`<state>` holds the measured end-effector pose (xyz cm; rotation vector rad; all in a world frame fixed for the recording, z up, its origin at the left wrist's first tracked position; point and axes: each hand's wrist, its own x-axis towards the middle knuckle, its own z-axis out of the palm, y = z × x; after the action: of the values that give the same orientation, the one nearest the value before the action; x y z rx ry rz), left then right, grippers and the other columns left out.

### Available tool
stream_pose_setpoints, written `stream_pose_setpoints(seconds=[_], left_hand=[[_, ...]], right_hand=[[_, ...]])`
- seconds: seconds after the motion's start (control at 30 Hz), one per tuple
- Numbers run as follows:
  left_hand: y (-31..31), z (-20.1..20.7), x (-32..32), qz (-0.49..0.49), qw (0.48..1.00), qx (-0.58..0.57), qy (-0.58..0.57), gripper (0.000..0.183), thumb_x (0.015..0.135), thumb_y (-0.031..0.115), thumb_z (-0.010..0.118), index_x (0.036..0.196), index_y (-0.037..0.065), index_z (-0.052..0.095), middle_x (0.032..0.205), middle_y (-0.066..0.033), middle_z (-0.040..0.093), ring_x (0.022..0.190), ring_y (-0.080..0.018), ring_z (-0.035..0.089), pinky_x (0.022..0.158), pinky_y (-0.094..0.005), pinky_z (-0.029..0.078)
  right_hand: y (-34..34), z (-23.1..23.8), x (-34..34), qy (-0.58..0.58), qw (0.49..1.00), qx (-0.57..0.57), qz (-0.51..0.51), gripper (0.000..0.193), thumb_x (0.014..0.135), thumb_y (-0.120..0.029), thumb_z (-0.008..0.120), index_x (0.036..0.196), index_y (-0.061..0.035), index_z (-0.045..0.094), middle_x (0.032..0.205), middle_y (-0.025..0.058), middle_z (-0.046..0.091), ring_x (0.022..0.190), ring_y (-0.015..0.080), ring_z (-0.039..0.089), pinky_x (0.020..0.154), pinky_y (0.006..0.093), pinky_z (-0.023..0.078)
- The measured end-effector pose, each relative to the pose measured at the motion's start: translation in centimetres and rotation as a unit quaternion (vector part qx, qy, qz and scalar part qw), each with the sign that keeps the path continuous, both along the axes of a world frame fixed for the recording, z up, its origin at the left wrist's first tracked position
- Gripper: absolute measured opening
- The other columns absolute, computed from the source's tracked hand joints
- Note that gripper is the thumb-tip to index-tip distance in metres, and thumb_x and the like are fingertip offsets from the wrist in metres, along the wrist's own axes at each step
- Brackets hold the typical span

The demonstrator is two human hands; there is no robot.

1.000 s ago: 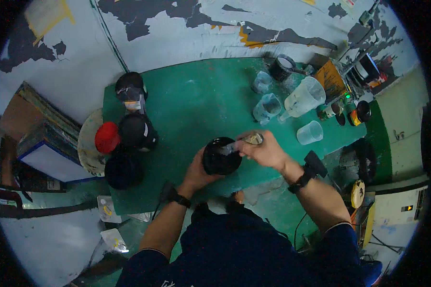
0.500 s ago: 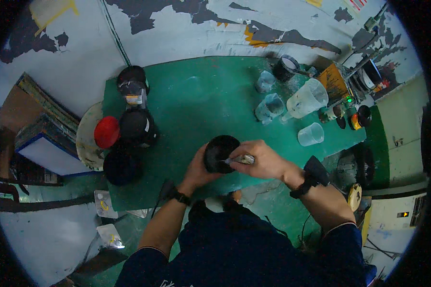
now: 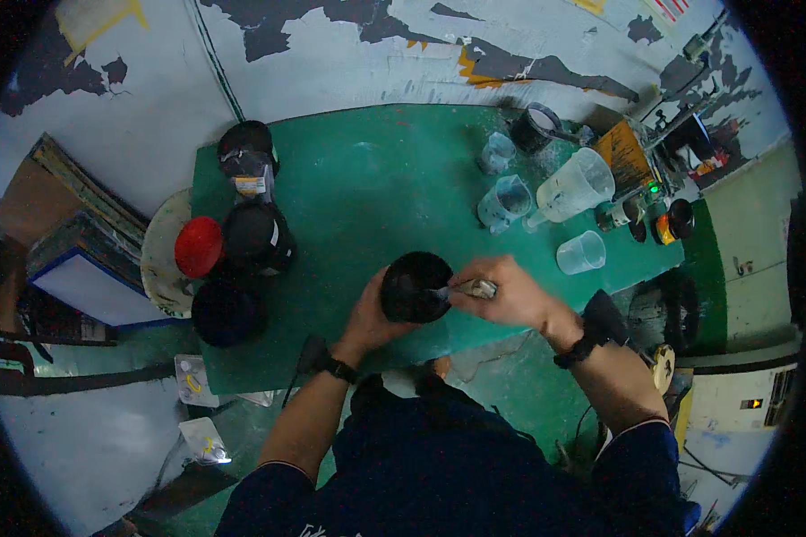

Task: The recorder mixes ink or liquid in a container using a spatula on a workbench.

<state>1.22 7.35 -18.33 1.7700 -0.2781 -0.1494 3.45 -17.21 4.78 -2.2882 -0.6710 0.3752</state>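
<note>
A round black tub (image 3: pixel 415 288) with dark contents stands at the near edge of the green table. Wrapped round its left side are the fingers of my left hand (image 3: pixel 373 311). My right hand (image 3: pixel 508 291) is closed on a spatula (image 3: pixel 480 288) with a pale, stained handle. The spatula's thin metal end reaches over the right rim into the tub; its tip is hard to make out against the dark inside.
Black tubs (image 3: pixel 258 234) and a red lid or bowl (image 3: pixel 199 247) sit on the left. Plastic measuring jugs (image 3: pixel 575 185), a clear cup (image 3: pixel 582 253) and a grey-rimmed pot (image 3: pixel 535 128) stand at the right. The green table (image 3: pixel 376 197) runs back to a peeling wall.
My right hand has moved a little to the right with the spatula, drawing it toward the tub's right rim. My left hand keeps its hold on the tub.
</note>
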Motion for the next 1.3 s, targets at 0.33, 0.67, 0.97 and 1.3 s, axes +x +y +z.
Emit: stream_pose_setpoints(seconds=[0.33, 0.67, 0.97, 1.3], left_hand=[[-0.4, 0.3, 0.8, -0.027, 0.999, -0.032, -0.009, 0.115, 0.062, 0.029, 0.102, 0.157, 0.008, 0.042, 0.151, -0.0164, 0.055, 0.142, -0.0313, 0.054, 0.118, -0.0457, 0.044], [-0.2, 1.5, -0.1, 0.011, 1.0, 0.016, -0.014, 0.116, 0.06, 0.031, 0.104, 0.156, 0.007, 0.043, 0.15, -0.0161, 0.056, 0.14, -0.0315, 0.055, 0.117, -0.045, 0.045], [-0.6, 1.6, 0.8, -0.045, 0.996, -0.078, 0.014, 0.113, 0.061, 0.029, 0.103, 0.155, 0.008, 0.044, 0.15, -0.0155, 0.056, 0.141, -0.0314, 0.055, 0.118, -0.0454, 0.045], [-0.5, -0.5, 0.7, -0.019, 0.999, -0.023, -0.024, 0.115, 0.061, 0.029, 0.103, 0.157, 0.007, 0.043, 0.152, -0.0161, 0.055, 0.141, -0.0315, 0.054, 0.118, -0.0452, 0.046]], right_hand=[[1.2, -2.0, 3.2, -0.06, 0.998, 0.028, 0.015, 0.03, 0.088, -0.02, 0.084, 0.112, -0.0035, 0.077, 0.103, 0.016, 0.076, 0.093, 0.033, 0.074, 0.082, 0.0397, 0.059], [-0.9, 0.2, 0.6, 0.11, 0.984, -0.038, -0.133, 0.021, 0.09, -0.023, 0.078, 0.094, -0.0028, 0.075, 0.076, 0.0172, 0.072, 0.067, 0.0274, 0.07, 0.065, 0.0407, 0.056], [1.6, -2.7, 3.4, -0.056, 0.996, 0.069, -0.031, 0.025, 0.091, -0.022, 0.081, 0.105, -0.0015, 0.076, 0.092, 0.013, 0.077, 0.083, 0.0225, 0.074, 0.072, 0.0371, 0.058], [-1.6, 0.6, 2.5, 0.005, 0.998, -0.06, 0.026, 0.018, 0.089, -0.018, 0.079, 0.098, -0.0019, 0.075, 0.085, 0.0137, 0.074, 0.076, 0.0245, 0.073, 0.069, 0.037, 0.057]])
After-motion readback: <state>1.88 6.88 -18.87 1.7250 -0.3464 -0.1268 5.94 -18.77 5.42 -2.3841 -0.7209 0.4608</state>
